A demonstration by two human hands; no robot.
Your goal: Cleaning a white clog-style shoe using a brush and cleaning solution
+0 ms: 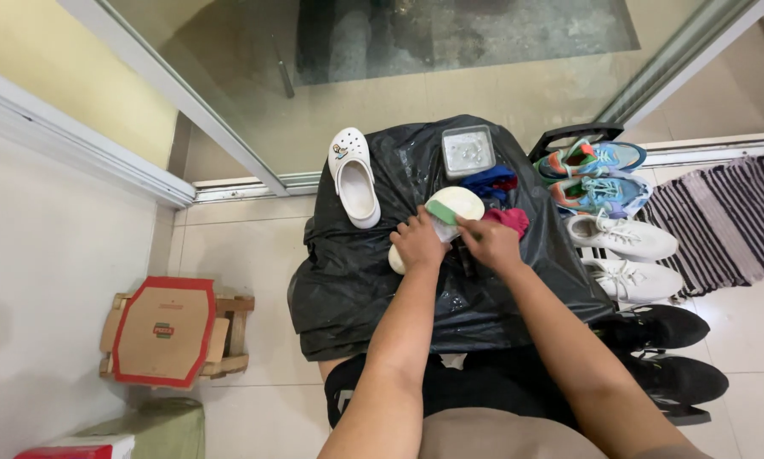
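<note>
Surface (356, 280) draped in crinkled black plastic, sitting on pale tiled floor (229, 246).
Both hands are gripping: left hand (417, 242) clasping a smooth cream clog (450, 208), right hand (491, 242) pinching a green sponge (440, 210).

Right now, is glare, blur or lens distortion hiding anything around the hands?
Head view: even, soft light, glints on the black plastic sheet; the left hand and right hand are sharp on the white clog; wide-angle bending at the edges; the glass door reflects dimly.

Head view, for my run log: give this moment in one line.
left hand: holds white clog | right hand: on clog | surface: black plastic sheet
</note>
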